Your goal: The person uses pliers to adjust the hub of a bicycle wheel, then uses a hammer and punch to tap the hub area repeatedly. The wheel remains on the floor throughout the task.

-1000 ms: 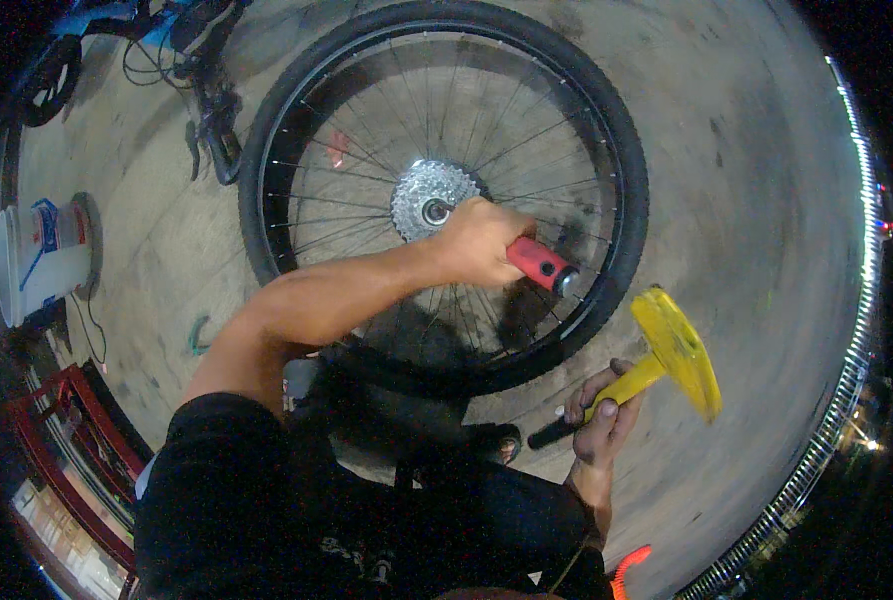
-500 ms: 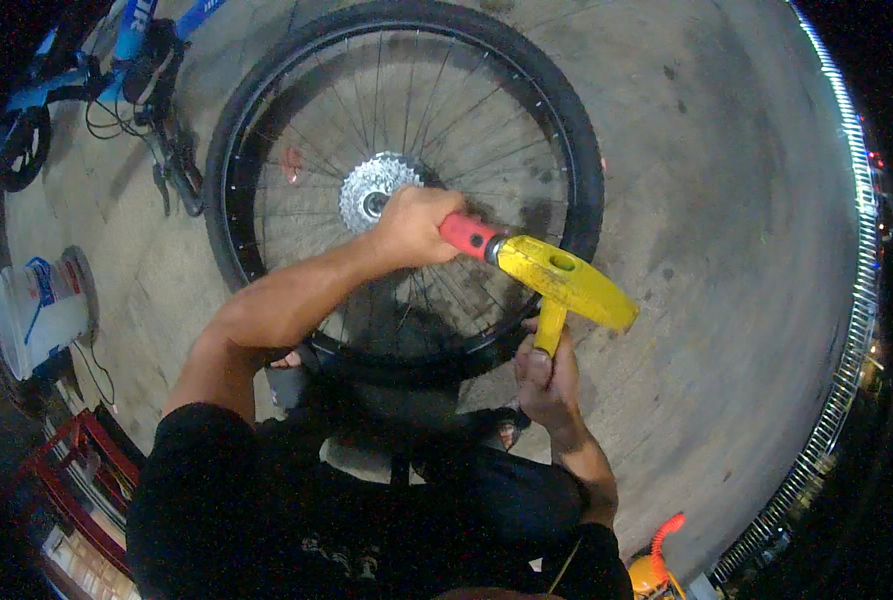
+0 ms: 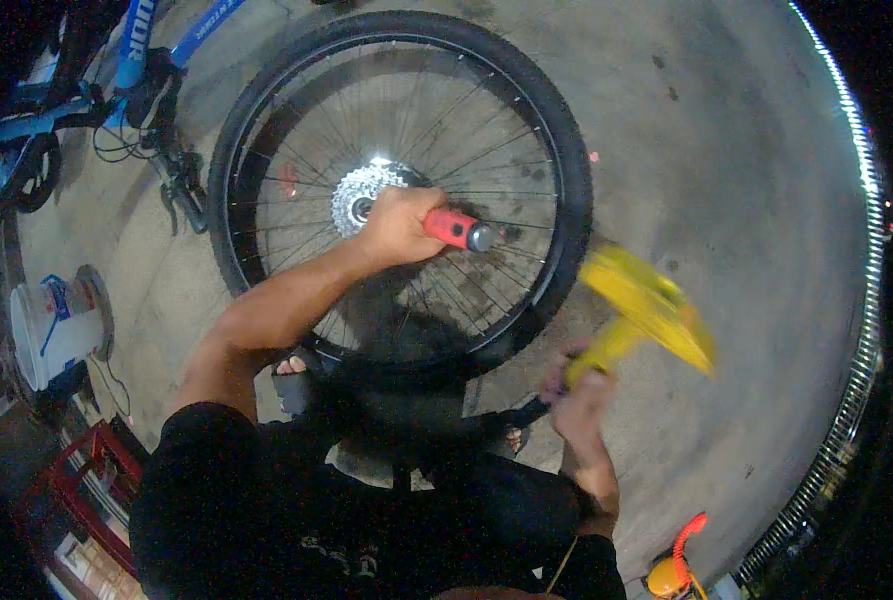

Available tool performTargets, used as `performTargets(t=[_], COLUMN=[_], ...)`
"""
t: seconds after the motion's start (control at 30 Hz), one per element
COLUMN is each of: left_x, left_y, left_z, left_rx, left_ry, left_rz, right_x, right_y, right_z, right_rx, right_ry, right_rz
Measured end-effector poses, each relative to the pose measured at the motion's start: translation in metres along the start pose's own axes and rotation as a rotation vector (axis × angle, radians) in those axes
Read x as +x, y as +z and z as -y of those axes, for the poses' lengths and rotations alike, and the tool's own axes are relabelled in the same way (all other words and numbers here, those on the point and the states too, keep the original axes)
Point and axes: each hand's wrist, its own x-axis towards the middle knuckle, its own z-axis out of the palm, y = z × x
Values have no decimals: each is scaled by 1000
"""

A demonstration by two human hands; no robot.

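Observation:
A bicycle wheel (image 3: 570,190) with a black tyre lies or stands below me, its silver cassette (image 3: 351,188) facing up at the hub. Beside the cassette, my left hand (image 3: 398,226) is wrapped round a red-handled tool (image 3: 450,228) with a round metal end cap pointing right. The tool's other end is hidden by the hand. Off the wheel's lower right, my right hand (image 3: 578,402) grips a yellow hammer (image 3: 656,312). The hammer's head is smeared by motion and stands apart from the red handle.
A blue bicycle frame (image 3: 131,50) lies at upper left. A white bucket (image 3: 51,335) stands at the left, with a red metal frame (image 3: 86,490) below it. An orange-and-yellow object (image 3: 671,570) sits at lower right. A lit railing (image 3: 861,300) curves along the right.
My right hand has swung the hammer to the right and away from the red handle's end, where the two overlapped before. My left hand keeps its hold near the hub.

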Motion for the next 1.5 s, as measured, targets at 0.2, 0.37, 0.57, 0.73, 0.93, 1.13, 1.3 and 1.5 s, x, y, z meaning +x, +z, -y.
performTargets(t=[0.2,0.37,0.57,0.73,0.93,1.13,1.3,1.5], left_x=[6,1,-1,-2,-1,-8,-12,-16], left_y=[12,11,10,13,9,9,-3,-4], left_z=[-4,15,14,16,12,6,-6,-12], left_rx=[19,92,7,-12,3,-62,-106,-37], left_ry=[8,1,-40,8,-12,150,222,183], left_rz=[13,-25,3,-27,-66,-73,-13,36], right_x=[22,10,5,7,5,6,10,16], right_y=[-2,-2,-14,-32,-36,-36,-32,-31], right_z=[-68,-59,-23,-47,-56,-56,-60,-71], right_rx=[404,116,77,42,-28,-1,137,265], right_ry=[224,146,191,131,191,261,312,432], right_rz=[-31,184,-39,-142,-279,-339,-400,-442])
